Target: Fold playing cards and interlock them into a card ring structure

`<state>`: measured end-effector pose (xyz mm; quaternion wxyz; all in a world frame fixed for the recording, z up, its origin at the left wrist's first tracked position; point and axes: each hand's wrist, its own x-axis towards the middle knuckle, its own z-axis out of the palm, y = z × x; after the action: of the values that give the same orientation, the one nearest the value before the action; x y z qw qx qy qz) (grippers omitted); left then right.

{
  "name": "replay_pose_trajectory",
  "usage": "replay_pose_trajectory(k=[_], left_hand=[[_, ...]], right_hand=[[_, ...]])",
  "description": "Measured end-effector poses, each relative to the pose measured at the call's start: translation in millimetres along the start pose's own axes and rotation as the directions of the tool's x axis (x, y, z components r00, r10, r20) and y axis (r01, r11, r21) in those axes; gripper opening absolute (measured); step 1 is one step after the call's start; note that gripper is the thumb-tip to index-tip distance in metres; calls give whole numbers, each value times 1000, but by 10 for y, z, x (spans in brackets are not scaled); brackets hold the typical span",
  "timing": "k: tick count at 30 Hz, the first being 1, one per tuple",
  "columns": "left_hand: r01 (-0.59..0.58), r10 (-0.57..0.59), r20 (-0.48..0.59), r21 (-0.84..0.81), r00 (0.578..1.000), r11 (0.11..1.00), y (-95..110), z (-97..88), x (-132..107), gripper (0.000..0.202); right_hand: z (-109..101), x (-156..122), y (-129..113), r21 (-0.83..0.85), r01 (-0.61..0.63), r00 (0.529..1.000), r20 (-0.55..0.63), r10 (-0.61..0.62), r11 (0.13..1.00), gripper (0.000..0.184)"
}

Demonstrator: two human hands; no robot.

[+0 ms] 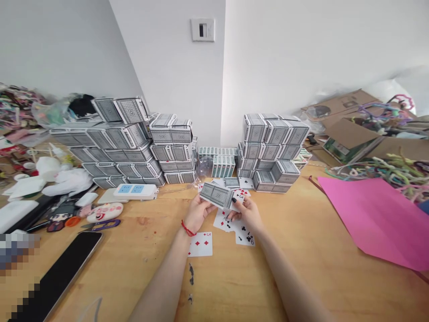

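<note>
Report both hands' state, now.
Left hand: closed, holding the grey-and-white patterned, flat rectangular card piece.
Right hand: closed at that piece's right end.

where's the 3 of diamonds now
In the head view, the 3 of diamonds lies on the table, just left of centre, partly behind the left forearm, near the red bracelet.

Grey card backs (pixel 214 195), apparently lattice-patterned; pink sheet (pixel 378 223).

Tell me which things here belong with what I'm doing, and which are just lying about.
Part of the work:
- grey-backed cards, held
- loose face-up playing cards
- probably the stacked card blocks, similarly patterned

Apparently just lying about:
- pink sheet
- purple-handled scissors
- phone
</note>
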<state>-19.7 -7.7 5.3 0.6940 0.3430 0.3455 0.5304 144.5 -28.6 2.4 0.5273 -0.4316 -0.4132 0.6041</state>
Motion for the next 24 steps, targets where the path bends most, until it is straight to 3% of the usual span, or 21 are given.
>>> replay_pose_trajectory(k=[2,4,9,11,14,16,20,24], left_hand=[[-44,45,-78,21,996,999,-36,-21,30,28],[-77,78,-71,24,994,997,-43,-41,32,28],[-2,7,204,-26,979,1000,57,-57,-60,21],[62,-43,259,-65,965,996,112,-41,-99,20],[184,-153,284,-86,947,979,167,10,-136,36],[231,-210,292,-39,933,972,176,51,-148,36],[207,-224,273,90,935,974,161,79,-157,27],[212,-253,339,155,906,965,170,4,-164,23]], right_hand=[[4,1,1,-40,6,1000,-20,-7,999,37],[-8,9,5,-49,37,997,-73,-41,998,36],[-105,24,-16,-3,138,964,-229,-135,990,29],[-143,24,-30,-10,149,955,-256,-147,989,28],[-163,23,-25,-117,152,954,-243,-177,981,28],[-151,24,1,-235,173,948,-225,-227,957,27],[-106,21,44,-402,211,919,-228,-321,891,26],[-65,12,16,-378,233,899,-268,-347,896,28]])
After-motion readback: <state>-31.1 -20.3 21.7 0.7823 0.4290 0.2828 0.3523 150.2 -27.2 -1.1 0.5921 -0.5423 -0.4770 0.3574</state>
